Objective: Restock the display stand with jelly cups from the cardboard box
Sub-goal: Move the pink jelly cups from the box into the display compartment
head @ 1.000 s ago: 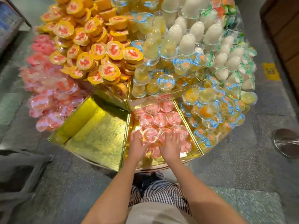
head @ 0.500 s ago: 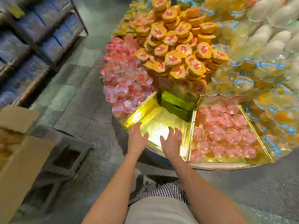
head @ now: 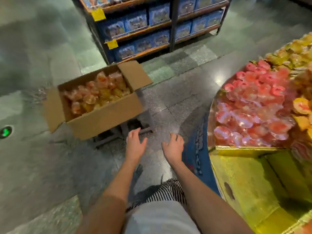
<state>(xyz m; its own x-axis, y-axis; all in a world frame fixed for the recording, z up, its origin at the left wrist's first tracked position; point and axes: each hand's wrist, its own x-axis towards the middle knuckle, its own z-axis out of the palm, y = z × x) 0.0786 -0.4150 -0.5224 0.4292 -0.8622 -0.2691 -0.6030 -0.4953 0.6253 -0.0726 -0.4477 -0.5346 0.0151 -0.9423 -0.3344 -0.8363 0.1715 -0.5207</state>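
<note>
Head view: both forearms are stretched fwd over the grey stone floor [head: 42,166]. The left hand [head: 135,146] is held palm down, fingers spread and lightly curved, nothing gripped. The right hand [head: 173,147] is held likewise, fingers loose and slightly curled, nothing held. The 2 hands are kept apart, no contact w/ any object.

The cardboard box [head: 108,115] is seen ahead and left of the left hand, near but untouched. Its flaps are folded open. It is filled w/ jelly cups [head: 94,95], orange/pink, blurred. The box is propped on a grey stool or crate [head: 140,122]; which one can't be told.

The display stand [head: 244,174] is placed right of the right hand, close, untouched. A gold-lined compt is shown nearest the person. Pink jelly cups [head: 249,112] are piled in the compt beyond it, w/ orange-lidded cups [head: 302,105] at the right frame edge.

A shelf unit [head: 152,27] stocked w/ blue boxes is seen behind the box, w/ 2 yellow tags [head: 98,14] on its edges. A green mark [head: 5,132] is noted on the floor, far left.
</note>
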